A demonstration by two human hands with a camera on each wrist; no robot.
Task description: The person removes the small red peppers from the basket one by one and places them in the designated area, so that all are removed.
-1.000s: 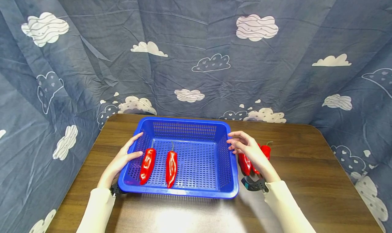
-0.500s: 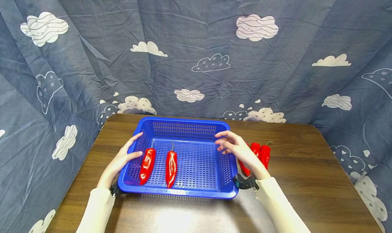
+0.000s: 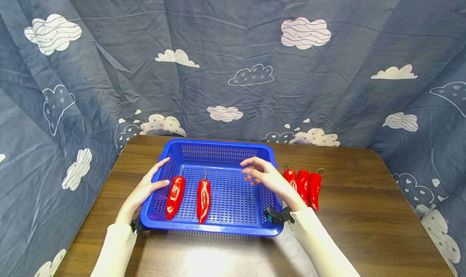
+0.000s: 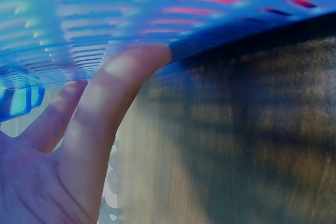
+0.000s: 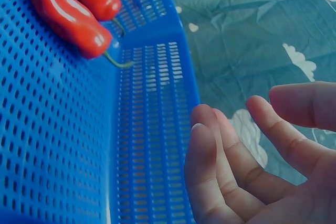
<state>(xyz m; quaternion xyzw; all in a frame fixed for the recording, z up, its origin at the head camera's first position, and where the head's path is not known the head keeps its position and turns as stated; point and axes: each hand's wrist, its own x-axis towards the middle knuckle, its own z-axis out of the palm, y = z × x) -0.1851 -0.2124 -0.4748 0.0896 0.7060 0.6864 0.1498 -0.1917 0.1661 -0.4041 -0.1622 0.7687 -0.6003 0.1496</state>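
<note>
A blue plastic basket (image 3: 233,230) with slotted walls stands on the table, holding two glossy red peppers. One pepper (image 3: 176,198) lies by its left wall, the other pepper (image 3: 204,201) a little to the right, both with stems toward the back. My left hand (image 3: 142,192) rests against the basket's left side, thumb and fingers extended; the left wrist view has its thumb (image 4: 123,72) along the outer wall. Over the basket's right part hovers my right hand (image 3: 267,175), fingers loosely bent and nothing between them.
Right of the basket, several red peppers lie side by side on the brown wooden table (image 3: 367,204), among them a pepper (image 3: 314,191) at the right end. A dark blue curtain (image 3: 225,58) with cloud prints hangs behind the table.
My right hand has moved left from beside the basket's right rim to over its inside, uncovering the peppers on the right. The left hand, basket and peppers have stayed put.
</note>
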